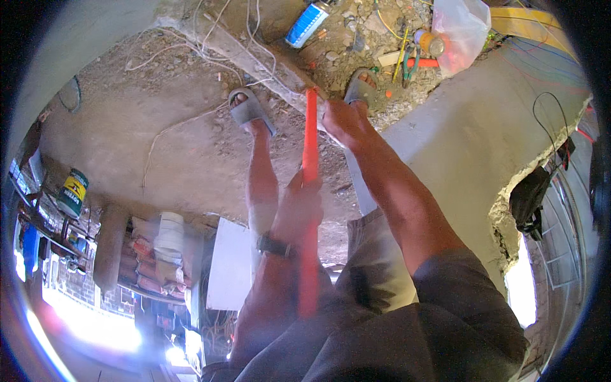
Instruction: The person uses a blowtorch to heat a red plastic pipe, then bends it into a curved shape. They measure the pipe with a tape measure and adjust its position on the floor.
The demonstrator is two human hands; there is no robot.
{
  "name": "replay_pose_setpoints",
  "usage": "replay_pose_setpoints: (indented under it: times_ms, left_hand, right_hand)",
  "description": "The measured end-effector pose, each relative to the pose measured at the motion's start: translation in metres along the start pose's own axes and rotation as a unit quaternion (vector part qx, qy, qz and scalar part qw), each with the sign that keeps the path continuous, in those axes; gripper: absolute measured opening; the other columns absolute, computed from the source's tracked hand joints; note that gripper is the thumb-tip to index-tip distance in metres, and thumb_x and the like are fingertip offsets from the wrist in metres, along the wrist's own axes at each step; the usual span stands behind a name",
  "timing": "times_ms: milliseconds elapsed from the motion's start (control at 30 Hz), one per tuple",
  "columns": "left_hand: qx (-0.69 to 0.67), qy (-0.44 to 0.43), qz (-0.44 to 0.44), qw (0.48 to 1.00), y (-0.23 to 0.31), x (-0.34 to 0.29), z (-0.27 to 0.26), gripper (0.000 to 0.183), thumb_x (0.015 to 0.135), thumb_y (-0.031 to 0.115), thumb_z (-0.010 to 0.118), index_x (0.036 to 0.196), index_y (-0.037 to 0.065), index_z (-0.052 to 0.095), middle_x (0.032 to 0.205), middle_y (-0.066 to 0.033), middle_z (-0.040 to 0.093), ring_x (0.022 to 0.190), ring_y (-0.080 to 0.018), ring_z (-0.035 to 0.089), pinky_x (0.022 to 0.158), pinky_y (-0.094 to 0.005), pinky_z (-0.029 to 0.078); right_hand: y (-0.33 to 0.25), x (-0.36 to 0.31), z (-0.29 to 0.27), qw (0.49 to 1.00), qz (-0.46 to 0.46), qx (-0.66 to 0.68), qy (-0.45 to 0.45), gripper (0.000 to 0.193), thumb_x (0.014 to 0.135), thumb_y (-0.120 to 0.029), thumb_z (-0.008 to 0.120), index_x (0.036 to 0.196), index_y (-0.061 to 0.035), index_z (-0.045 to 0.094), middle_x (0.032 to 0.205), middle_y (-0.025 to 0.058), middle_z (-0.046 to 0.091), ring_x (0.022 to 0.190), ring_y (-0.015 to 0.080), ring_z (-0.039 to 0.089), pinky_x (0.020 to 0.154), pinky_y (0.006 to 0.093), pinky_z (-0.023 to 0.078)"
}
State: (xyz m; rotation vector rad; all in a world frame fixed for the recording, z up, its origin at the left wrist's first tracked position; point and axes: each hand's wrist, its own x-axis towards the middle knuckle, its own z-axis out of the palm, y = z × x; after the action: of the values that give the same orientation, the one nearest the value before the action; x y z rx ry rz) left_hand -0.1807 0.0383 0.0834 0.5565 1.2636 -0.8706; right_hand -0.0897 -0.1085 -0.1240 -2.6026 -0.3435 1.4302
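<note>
Orange pipe (310, 143) sits wrapped in the left hand (299, 204), its far end between two sandals (244, 109), while the right hand (344, 122) curls beside that end, gripping what I cannot tell. It looks like steadying that end, probably calling for a firm left hold next. Beyond lie one blue can (306, 26), one pair of pliers (406, 77), one plastic bag (459, 35).

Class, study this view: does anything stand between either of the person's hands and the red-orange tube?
Nothing visible does. The left hand is closed around the red-orange tube; the right hand is close beside its far end, though whether they touch is unclear.
</note>
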Motion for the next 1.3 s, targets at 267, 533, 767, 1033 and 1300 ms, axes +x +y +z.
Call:
replay_pose_setpoints:
  times_ms: [267,533,767,1033,1300]
  left_hand:
    - [0.023,0.007,-0.018,1.0,-0.016,0.003,-0.007,0.025,0.104,0.027,0.059,0.123,0.013,0.051,0.071,0.0011,0.051,0.05,-0.0117,0.053,0.04,-0.029,0.047]
    - [0.026,0.021,-0.072,0.997,0.006,-0.007,-0.006,0.022,0.105,0.027,0.058,0.122,0.015,0.05,0.073,0.0017,0.052,0.05,-0.0118,0.053,0.041,-0.0293,0.048]
    - [0.003,0.023,-0.105,0.994,0.003,-0.003,-0.013,0.025,0.106,0.033,0.056,0.121,0.016,0.049,0.071,-0.0017,0.055,0.044,-0.0149,0.055,0.04,-0.0321,0.048]
    - [-0.049,0.034,-0.126,0.99,0.001,-0.003,-0.017,0.028,0.106,0.035,0.056,0.125,0.017,0.046,0.071,-0.0021,0.055,0.045,-0.0155,0.055,0.041,-0.0326,0.048]
    - [-0.06,0.004,-0.097,0.993,-0.007,-0.001,-0.022,0.034,0.106,0.037,0.056,0.132,0.019,0.042,0.074,-0.0022,0.055,0.046,-0.0157,0.054,0.041,-0.0318,0.048]
  right_hand:
    - [0.036,0.009,0.049,0.99,-0.081,-0.073,0.086,0.016,0.088,-0.015,0.06,0.097,-0.006,0.07,0.085,0.0169,0.074,0.076,0.0334,0.074,0.063,0.0547,0.055]
    - [0.069,0.011,0.039,0.97,-0.185,-0.154,0.021,0.029,0.088,-0.017,0.062,0.115,-0.0122,0.07,0.071,0.0125,0.069,0.077,0.0348,0.074,0.069,0.0535,0.054]
    - [0.053,0.091,-0.069,0.876,-0.376,-0.295,-0.067,0.023,0.093,-0.016,0.062,0.111,-0.0194,0.076,0.09,0.0082,0.073,0.092,0.0287,0.072,0.08,0.0449,0.058]
    - [0.054,0.103,-0.06,0.952,-0.207,-0.207,-0.092,0.015,0.087,-0.017,0.065,0.099,-0.0151,0.074,0.089,0.0117,0.073,0.094,0.0309,0.073,0.077,0.047,0.058]
    - [0.055,-0.014,0.024,0.978,-0.158,-0.12,0.071,0.018,0.084,-0.015,0.065,0.098,-0.0037,0.068,0.088,0.0214,0.073,0.078,0.039,0.073,0.063,0.0538,0.053]
